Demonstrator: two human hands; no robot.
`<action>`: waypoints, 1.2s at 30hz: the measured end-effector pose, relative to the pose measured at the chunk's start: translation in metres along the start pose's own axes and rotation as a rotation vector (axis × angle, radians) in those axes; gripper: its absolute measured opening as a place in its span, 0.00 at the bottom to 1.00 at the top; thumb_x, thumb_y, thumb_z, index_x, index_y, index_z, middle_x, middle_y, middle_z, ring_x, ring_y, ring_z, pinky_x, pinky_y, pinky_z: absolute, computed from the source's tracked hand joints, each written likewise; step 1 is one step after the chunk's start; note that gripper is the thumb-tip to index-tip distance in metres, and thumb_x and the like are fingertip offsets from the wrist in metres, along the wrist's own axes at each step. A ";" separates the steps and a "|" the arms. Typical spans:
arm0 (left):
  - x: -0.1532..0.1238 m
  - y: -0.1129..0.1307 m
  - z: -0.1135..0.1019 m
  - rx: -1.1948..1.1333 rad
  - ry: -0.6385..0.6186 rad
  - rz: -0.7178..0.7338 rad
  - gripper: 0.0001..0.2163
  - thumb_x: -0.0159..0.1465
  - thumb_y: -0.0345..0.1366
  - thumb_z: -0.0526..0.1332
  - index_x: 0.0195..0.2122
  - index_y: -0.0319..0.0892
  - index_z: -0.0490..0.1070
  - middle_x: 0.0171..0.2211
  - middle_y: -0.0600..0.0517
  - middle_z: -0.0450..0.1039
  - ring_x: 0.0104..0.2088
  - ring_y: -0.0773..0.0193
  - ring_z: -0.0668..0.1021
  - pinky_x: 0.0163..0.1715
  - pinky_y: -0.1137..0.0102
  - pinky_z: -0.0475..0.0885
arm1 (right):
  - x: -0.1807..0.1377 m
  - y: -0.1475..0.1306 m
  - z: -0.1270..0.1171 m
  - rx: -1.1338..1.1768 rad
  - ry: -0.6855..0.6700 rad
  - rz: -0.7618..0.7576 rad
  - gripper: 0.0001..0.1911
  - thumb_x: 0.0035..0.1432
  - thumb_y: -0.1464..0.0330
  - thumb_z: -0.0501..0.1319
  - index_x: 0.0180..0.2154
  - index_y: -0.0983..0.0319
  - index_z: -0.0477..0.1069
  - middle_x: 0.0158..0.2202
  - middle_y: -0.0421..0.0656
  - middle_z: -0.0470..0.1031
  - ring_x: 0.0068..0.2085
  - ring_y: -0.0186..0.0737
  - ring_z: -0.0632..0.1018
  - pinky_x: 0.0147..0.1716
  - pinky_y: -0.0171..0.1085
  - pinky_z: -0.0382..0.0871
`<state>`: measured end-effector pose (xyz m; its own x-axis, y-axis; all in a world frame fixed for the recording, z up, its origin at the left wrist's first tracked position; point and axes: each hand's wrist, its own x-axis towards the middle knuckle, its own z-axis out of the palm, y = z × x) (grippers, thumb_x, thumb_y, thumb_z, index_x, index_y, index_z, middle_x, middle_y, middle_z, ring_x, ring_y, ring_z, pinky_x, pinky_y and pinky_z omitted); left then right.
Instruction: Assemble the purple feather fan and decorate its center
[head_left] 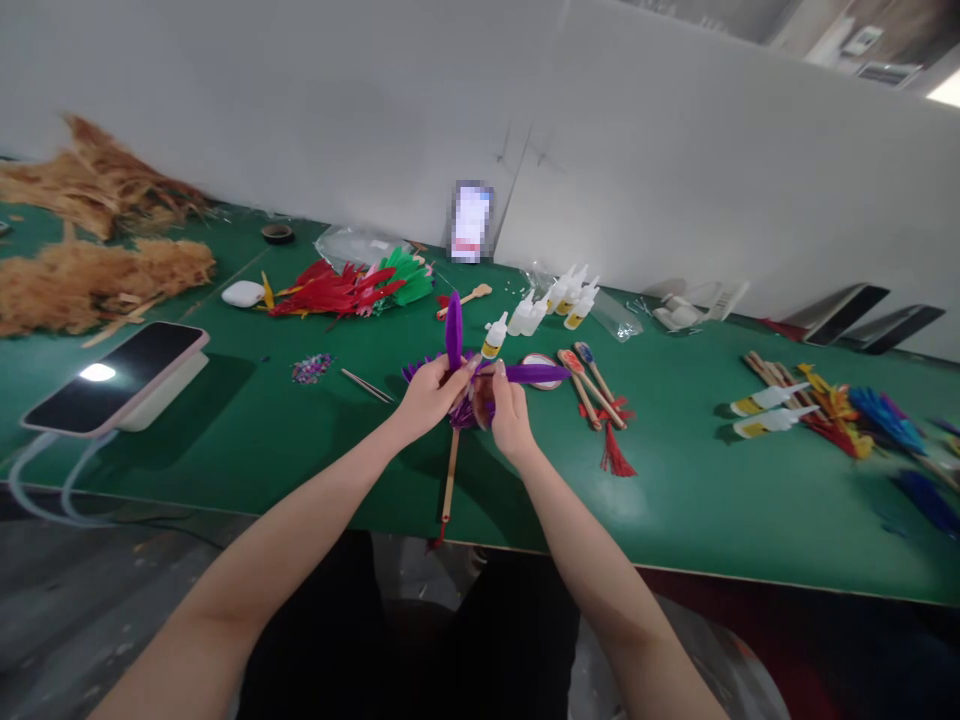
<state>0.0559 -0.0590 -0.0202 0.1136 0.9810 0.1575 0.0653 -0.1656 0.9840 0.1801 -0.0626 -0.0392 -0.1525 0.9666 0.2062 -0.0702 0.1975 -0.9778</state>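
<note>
Over the middle of the green table, my left hand [426, 398] pinches an upright purple feather [454, 332]. My right hand [513, 418] is close beside it, fingers closed on another purple feather [538, 374] that points right. Both hands' fingertips nearly meet, and the feathers' lower ends are hidden there. Under them lies a fan-like piece with purple feathers, its wooden handle [451, 478] running toward the table's front edge, with red cord at its end. Just behind my fingers stands a small glue bottle [493, 340]. Tweezers [367, 386] lie left of my left hand.
Several glue bottles [574, 296] stand behind. Wooden sticks with red tassels [583, 390] lie right. Red feathers [337, 290], green feathers [409, 278] and colourful bits [311, 368] lie left. A phone [116, 378] rests on a power bank; another phone [472, 222] leans against the wall.
</note>
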 end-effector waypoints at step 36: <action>0.003 -0.008 -0.005 0.029 0.041 0.102 0.15 0.66 0.47 0.51 0.30 0.42 0.63 0.16 0.59 0.57 0.17 0.71 0.62 0.19 0.74 0.57 | -0.001 0.000 0.001 -0.154 0.222 -0.141 0.21 0.62 0.55 0.54 0.21 0.59 0.58 0.15 0.34 0.59 0.18 0.30 0.62 0.16 0.32 0.55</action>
<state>0.0504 -0.0541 -0.0272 0.0803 0.9620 0.2608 0.0847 -0.2673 0.9599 0.1789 -0.0642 -0.0398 0.0687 0.9364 0.3440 0.0771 0.3388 -0.9377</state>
